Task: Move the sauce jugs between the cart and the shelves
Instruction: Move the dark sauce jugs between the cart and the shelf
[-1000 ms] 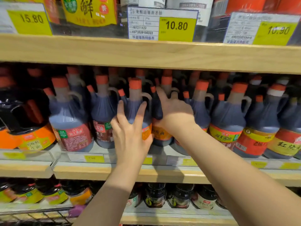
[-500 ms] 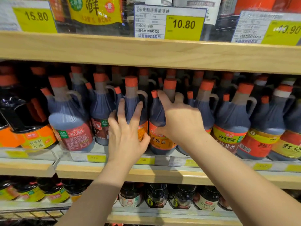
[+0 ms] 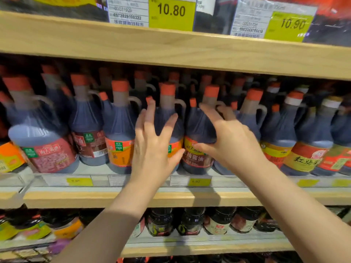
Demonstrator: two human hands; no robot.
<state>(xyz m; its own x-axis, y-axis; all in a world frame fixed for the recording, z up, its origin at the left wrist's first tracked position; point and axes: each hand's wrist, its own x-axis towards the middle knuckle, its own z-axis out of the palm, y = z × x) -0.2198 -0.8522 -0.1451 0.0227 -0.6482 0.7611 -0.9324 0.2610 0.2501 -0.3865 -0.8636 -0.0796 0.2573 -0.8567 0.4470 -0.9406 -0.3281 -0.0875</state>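
The middle shelf (image 3: 133,199) stands packed with sauce jugs; no cart is in view, so how many remain to move cannot be told. The left hand (image 3: 152,147) lies with straight, spread fingers against the orange-labelled jug (image 3: 171,118), holding nothing. Just beside it, the right hand (image 3: 226,141) curls round the shoulder of the red-labelled jug (image 3: 197,147), which sits on the shelf.

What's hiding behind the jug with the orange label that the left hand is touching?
Behind that jug stand more rows of dark jugs with orange caps, fading into shadow. How far back they go cannot be seen. The left hand covers part of its label.
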